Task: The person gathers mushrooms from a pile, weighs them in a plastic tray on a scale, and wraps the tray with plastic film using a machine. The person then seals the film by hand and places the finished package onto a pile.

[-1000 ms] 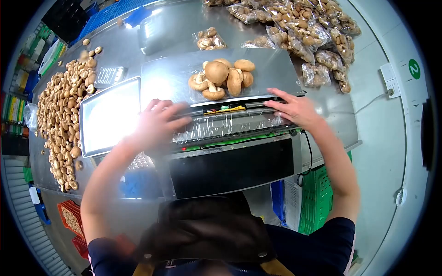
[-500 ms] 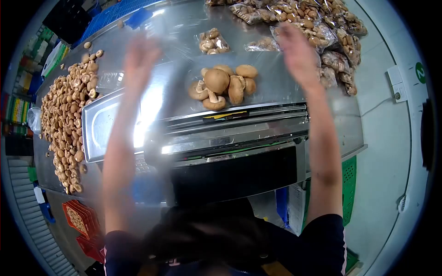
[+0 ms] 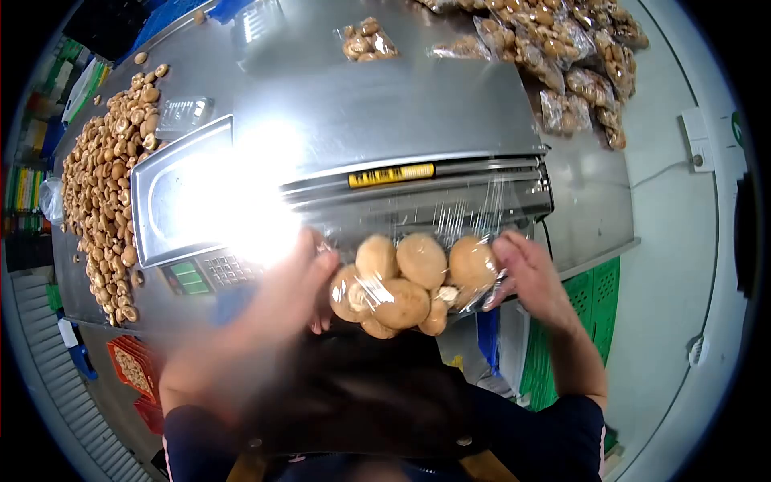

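Note:
Close in front of my body is a cluster of brown mushrooms under clear, shiny plastic film. My left hand, partly blurred, closes on the left end of this film-wrapped bundle. At the right end, the fingers of my right hand grip the film beside a mushroom. Stretched film runs up from the bundle over the front of a steel wrapping machine. A yellow label marks the machine's roller area. The undersides of the mushrooms are hidden.
Loose mushrooms form a large heap on the left. A scale with a steel tray and keypad stands left of the machine. Bagged mushrooms pile up at the back right, with one bag behind the machine. Green crates sit below right.
The mushrooms have moved from the machine's steel top toward my body and are now under film. Both hands have come down from the far side to the bundle's ends and closed on it.

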{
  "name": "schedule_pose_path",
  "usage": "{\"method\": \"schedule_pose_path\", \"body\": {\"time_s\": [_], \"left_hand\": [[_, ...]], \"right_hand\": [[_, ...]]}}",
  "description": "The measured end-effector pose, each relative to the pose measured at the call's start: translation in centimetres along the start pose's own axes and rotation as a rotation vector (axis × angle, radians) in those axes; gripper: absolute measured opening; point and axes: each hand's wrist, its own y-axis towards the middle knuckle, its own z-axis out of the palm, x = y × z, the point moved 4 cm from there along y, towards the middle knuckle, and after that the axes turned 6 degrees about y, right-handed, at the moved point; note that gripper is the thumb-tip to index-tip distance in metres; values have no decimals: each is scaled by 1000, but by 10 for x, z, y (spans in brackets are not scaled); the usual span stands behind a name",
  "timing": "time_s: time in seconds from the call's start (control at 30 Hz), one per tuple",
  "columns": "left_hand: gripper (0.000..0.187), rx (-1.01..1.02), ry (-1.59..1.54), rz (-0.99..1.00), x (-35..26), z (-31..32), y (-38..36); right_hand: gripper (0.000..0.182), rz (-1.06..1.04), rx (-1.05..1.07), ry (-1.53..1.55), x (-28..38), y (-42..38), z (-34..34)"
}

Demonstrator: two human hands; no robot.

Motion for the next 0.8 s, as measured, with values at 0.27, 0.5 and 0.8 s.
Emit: {"method": "schedule_pose_path", "body": {"time_s": [0.27,0.5,0.8], "left_hand": [[24,-651,584,337,117,24,15],[44,-465,-105,-147,161,-33,-46],[24,-221,491,-5,334,-12,-59]], "right_hand": [[25,-495,-585,-501,-116,22,9],[45,-202,-510,-433,-126,-25,0],[23,154,-125,339,-311,-7,125]]}}
